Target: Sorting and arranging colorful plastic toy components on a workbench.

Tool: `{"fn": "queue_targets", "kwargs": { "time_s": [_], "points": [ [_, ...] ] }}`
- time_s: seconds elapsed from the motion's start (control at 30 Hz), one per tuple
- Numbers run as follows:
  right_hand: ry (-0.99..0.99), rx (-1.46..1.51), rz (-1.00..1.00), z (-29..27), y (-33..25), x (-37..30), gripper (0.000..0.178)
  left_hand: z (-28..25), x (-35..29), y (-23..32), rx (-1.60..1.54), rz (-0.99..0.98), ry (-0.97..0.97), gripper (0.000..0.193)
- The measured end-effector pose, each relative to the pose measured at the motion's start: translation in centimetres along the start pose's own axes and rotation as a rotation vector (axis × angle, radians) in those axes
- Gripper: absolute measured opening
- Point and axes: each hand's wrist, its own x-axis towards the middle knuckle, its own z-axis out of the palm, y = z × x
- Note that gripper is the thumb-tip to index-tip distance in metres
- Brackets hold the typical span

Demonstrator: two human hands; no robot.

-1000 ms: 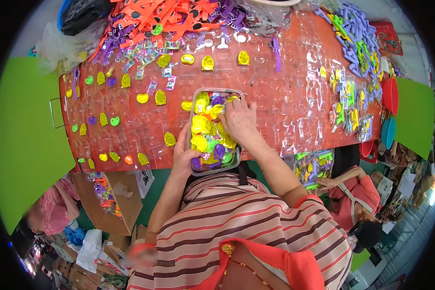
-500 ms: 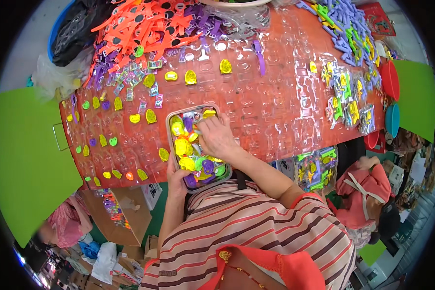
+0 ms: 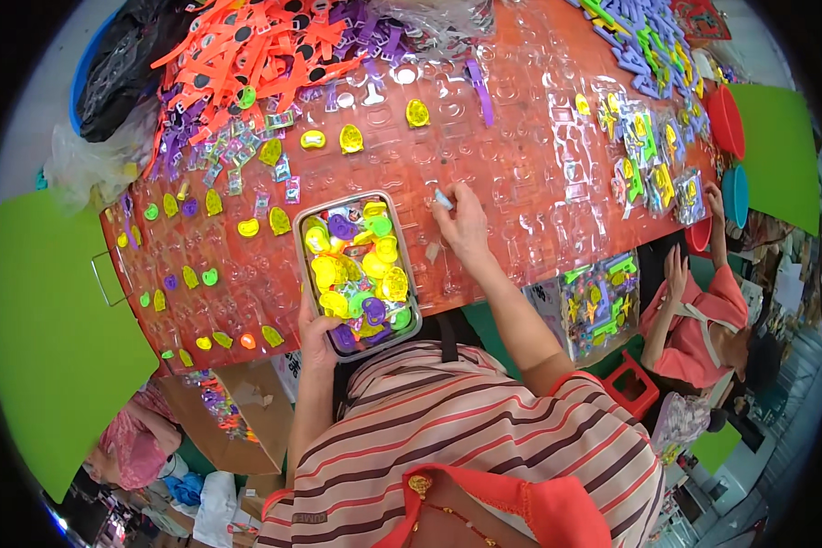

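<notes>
A clear rectangular plastic box [image 3: 415, 301] is held at its near left side by my left hand [image 3: 316, 336], with the thumb over the rim. Inside lies a heap of small plastic toy pieces [image 3: 374, 265], yellow, purple and green. To the right of the box, my right hand [image 3: 463, 226] hovers low over the table with its fingers pinched. At its fingertips shows a small light-blue piece [image 3: 443, 198], whose kind I cannot make out. Below the hand are clear moulded blister trays [image 3: 511, 196] spread across the red table.
Single toy pieces sit in tray hollows at the left, among them a yellow one [image 3: 279, 220]. Orange toy watch straps [image 3: 247, 55] are piled at the far left. Purple-blue parts [image 3: 644, 41] lie far right, near filled packs [image 3: 658, 155]. A co-worker [image 3: 694, 310] is at the right.
My right hand has come out of the box and moved right over the trays, with a light-blue piece at its fingertips. The co-worker's arm now reaches toward the table.
</notes>
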Motion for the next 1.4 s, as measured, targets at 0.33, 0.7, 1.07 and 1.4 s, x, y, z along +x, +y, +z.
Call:
{"fn": "queue_targets", "kwargs": {
  "time_s": [0.33, 0.7, 1.07, 1.4],
  "points": [
    [0.126, -0.555, -0.134, 3.2, 1.4, -0.9, 0.050, -3.4, -1.4, 4.2, 0.047, -0.008, -0.045, 0.097],
    [0.015, -0.147, -0.350, 1.8, -10.0, -6.1, 0.018, -4.5, -1.2, 5.5, 0.068, 0.025, -0.158, 0.093],
    [-0.219, -0.424, -0.383, 4.0, -16.2, -13.1, 0.020, -5.4, -1.7, 5.0, 0.119, -0.001, -0.281, 0.094],
    [-0.215, -0.397, -0.263, 4.0, -15.7, -15.2, 0.034, -4.7, -3.1, 3.3, 0.208, -0.001, -0.294, 0.095]
  ]
}}
